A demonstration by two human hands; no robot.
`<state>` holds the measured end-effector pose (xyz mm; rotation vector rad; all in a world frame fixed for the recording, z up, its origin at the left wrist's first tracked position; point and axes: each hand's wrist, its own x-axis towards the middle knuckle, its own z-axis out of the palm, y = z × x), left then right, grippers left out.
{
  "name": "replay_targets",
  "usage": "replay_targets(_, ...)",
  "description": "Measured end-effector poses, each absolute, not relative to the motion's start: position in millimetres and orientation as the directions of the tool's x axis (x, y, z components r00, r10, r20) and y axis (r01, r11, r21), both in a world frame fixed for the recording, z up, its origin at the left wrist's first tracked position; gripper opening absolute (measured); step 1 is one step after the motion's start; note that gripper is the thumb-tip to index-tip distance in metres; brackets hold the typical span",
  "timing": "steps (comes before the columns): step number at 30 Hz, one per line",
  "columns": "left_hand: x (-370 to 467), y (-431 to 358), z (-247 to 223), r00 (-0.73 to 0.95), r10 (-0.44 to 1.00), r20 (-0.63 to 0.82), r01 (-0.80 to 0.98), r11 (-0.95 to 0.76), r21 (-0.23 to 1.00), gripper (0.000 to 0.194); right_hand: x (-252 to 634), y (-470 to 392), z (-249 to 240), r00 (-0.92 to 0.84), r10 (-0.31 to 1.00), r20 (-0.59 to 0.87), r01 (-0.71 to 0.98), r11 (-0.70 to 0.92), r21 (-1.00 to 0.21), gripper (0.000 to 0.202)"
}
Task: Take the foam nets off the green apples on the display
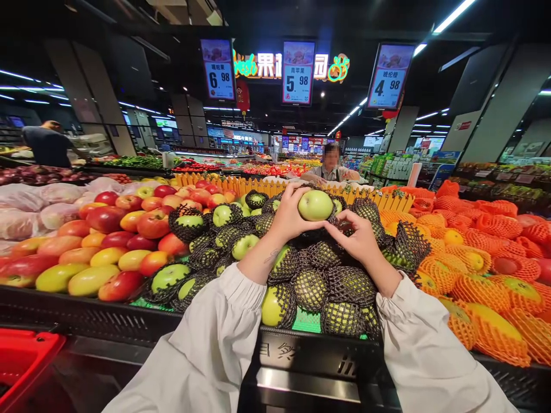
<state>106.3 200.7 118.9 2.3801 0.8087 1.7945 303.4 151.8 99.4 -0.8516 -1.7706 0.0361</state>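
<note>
My left hand (290, 215) is wrapped round a bare green apple (315, 205), raised above the pile in the middle. Close by its lower right side is my right hand (355, 235), the thumb and fingers curled together near the left thumb. Whether anything sits in that pinch is hidden. Below both hands lie several green apples in black foam nets (310, 288), on a green mat (307, 321). A few of the apples, such as a green apple (244, 246) left of my wrist, show bare skin through or above their nets.
Red and yellow apples (107, 221) fill the left of the display. Fruit in orange foam nets (491, 327) lies on the right. A black display edge (129, 324) runs along the front, with a red basket (30, 355) at lower left. Another person (330, 166) is behind the stand.
</note>
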Motion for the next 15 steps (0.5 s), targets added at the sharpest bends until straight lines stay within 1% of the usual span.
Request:
replay_targets(2,106.6,200.0,118.8,0.155,0.453,0.878,0.367,-0.852,0.374,0.078,304.4,154.1,98.4,-0.23,0.56,0.796,0.549,0.75,-0.369,0.025)
replay_targets(4,105.9,201.1,118.5,0.096,0.493,0.865,0.35,-0.83,0.434,0.075,304.5,155.0,97.8,-0.36,0.539,0.762,0.553,0.781,-0.291,0.019)
replay_targets(6,104.8,202.8,118.4,0.045,0.529,0.847,0.34,-0.806,0.485,0.072,303.6,153.7,98.1,-0.46,0.501,0.733,0.509,0.825,-0.245,0.014)
replay_targets(7,104.4,203.3,118.4,0.032,0.542,0.84,0.339,-0.796,0.501,0.072,302.9,152.3,98.5,-0.48,0.483,0.732,0.48,0.843,-0.242,0.018)
replay_targets(9,103.9,203.7,118.5,0.03,0.554,0.832,0.339,-0.788,0.513,0.071,301.8,149.2,99.6,-0.468,0.451,0.76,0.435,0.866,-0.246,0.025)
replay_targets(11,103.8,203.2,118.7,0.054,0.549,0.834,0.329,-0.799,0.504,0.071,301.4,147.4,100.5,-0.407,0.436,0.803,0.415,0.871,-0.263,0.021)
replay_targets(12,103.8,202.8,118.8,0.073,0.54,0.838,0.321,-0.808,0.493,0.072,301.5,147.3,100.6,-0.364,0.446,0.818,0.407,0.866,-0.291,0.017)
replay_targets(14,104.0,202.1,118.8,0.124,0.518,0.847,0.304,-0.832,0.464,0.078,302.1,149.2,100.3,-0.246,0.505,0.827,0.362,0.84,-0.405,0.014)
replay_targets(15,104.1,201.8,118.7,0.158,0.506,0.848,0.292,-0.844,0.45,0.083,302.4,150.9,99.9,-0.177,0.545,0.819,0.314,0.82,-0.478,0.017)
